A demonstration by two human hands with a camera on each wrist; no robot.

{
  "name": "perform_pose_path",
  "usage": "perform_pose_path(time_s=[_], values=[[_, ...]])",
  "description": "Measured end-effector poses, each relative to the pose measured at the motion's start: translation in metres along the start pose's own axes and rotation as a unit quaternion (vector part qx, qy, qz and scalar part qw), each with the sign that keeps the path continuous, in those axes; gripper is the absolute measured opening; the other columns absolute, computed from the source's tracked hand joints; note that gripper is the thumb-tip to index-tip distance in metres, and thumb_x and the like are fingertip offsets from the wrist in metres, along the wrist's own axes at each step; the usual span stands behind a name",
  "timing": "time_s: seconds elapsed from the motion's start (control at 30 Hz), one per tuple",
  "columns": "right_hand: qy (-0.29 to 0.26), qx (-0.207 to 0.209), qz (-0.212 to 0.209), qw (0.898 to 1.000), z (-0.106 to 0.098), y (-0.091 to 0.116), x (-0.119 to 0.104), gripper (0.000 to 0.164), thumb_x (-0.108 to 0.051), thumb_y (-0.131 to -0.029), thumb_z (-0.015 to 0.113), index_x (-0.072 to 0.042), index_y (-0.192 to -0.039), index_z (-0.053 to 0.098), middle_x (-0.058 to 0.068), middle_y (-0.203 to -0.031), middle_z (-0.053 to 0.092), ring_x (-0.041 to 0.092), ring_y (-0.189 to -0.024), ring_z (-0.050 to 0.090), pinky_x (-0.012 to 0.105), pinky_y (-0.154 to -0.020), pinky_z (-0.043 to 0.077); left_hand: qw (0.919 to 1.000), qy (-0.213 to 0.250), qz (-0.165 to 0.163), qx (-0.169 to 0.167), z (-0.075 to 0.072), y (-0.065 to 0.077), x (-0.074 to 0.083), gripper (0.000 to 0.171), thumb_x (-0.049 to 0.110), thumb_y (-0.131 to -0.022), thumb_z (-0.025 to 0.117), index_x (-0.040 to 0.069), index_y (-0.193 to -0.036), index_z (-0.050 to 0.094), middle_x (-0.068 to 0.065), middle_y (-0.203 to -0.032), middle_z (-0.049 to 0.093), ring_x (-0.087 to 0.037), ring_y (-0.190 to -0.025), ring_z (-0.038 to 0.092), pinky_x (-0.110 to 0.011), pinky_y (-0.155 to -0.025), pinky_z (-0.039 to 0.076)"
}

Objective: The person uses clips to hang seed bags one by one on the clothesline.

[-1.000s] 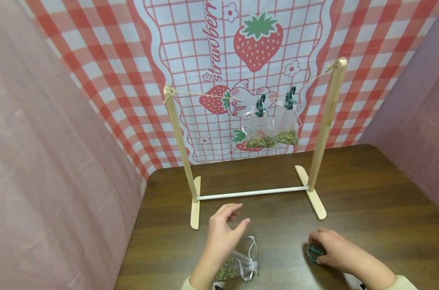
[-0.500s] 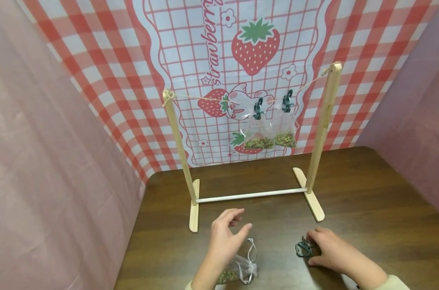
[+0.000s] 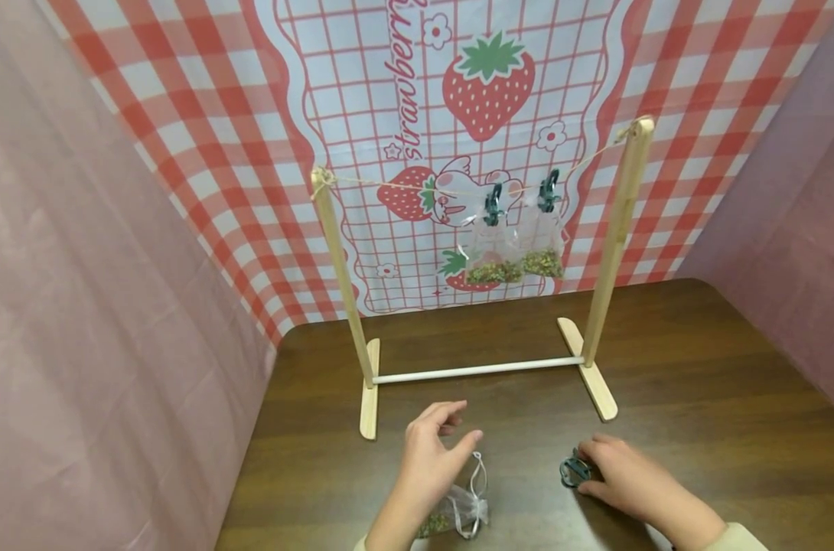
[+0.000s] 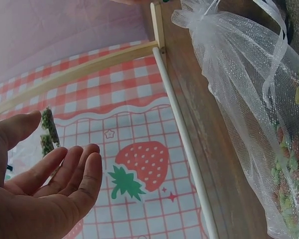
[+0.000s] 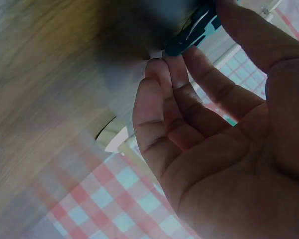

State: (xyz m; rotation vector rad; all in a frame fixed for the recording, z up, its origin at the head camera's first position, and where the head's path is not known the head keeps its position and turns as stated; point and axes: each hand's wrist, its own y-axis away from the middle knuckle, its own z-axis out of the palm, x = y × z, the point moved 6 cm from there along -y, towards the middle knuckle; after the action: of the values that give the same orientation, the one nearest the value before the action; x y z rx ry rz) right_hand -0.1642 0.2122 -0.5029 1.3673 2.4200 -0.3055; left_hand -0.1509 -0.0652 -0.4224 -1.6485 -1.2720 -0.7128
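My right hand pinches a dark green plastic clip against the tabletop, thumb on one side and fingertips on the other; the right wrist view shows the same clip between thumb and fingers. My left hand hovers with bent, parted fingers and nothing in its grasp. Below and beside it lies a sheer white drawstring bag of green and yellowish bits, partly hidden by the forearm. Two similar bags hang from a string by dark green clips.
A wooden stand has a left post, a right post and a white crossbar low between them. It stands on a brown table. Behind hangs a checked strawberry cloth; pink curtains flank the table.
The clip has shifted slightly left on the table. My right hand loosened around it, then closed in on it again. My left hand has moved slightly right and down.
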Motion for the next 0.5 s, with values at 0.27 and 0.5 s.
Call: perform_pose_path(time_s=[0.27,0.5], values=[[-0.012,-0.016,0.024,1.0,-0.005,-0.0052,-0.0004,0.056,-0.019,-0.067,0.096,-0.008,-0.113,0.066,-0.001,-0.097,0.059,0.019,-0.086,0.061,0.042,-0.069,0.054,1.0,0.006,-0.002,-0.005,0.0003,0.0001,-0.0003,0.036,0.008,-0.082,0.084,0.002,-0.116,0.073,-0.001,-0.105,0.07,-0.012,-0.089,0.065,-0.035,-0.08,0.058],[-0.012,0.009,-0.073,0.997,-0.006,-0.004,-0.0026,0.038,0.0,-0.068,0.088,-0.006,-0.102,0.072,-0.004,-0.091,0.056,0.015,-0.08,0.059,0.038,-0.066,0.054,0.9999,0.005,-0.006,-0.006,-0.0002,0.0008,-0.0012,0.037,0.007,-0.081,0.085,0.002,-0.116,0.073,-0.001,-0.104,0.07,-0.011,-0.088,0.065,-0.034,-0.081,0.057]])
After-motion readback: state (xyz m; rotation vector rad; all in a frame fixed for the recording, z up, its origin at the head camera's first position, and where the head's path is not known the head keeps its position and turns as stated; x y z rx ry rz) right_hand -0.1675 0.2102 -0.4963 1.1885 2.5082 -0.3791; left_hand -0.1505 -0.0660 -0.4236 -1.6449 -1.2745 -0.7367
